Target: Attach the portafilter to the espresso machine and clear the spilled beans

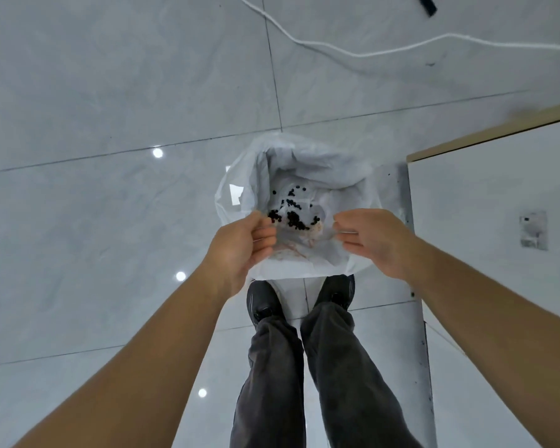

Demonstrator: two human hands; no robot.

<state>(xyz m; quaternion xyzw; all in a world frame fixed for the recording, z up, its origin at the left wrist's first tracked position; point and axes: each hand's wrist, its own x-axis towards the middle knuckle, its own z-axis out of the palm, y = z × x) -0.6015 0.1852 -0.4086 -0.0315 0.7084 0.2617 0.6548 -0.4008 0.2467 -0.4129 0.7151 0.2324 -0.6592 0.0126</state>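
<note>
I am looking straight down at a waste bin lined with a white plastic bag (304,156) on the floor in front of my feet. Several dark coffee beans (293,216) lie scattered and clumped over the bin's opening, between my hands. My left hand (240,244) and my right hand (374,240) are held over the near side of the bin, each pinching an edge of a thin white sheet (304,257). I cannot tell whether the beans rest on the sheet or in the bag below. The portafilter and the espresso machine are out of view.
A white cabinet with a wooden top edge (498,195) stands right of the bin. A white cable (362,54) runs across the glossy grey floor tiles at the back. My dark shoes (265,302) and grey trousers are just behind the bin.
</note>
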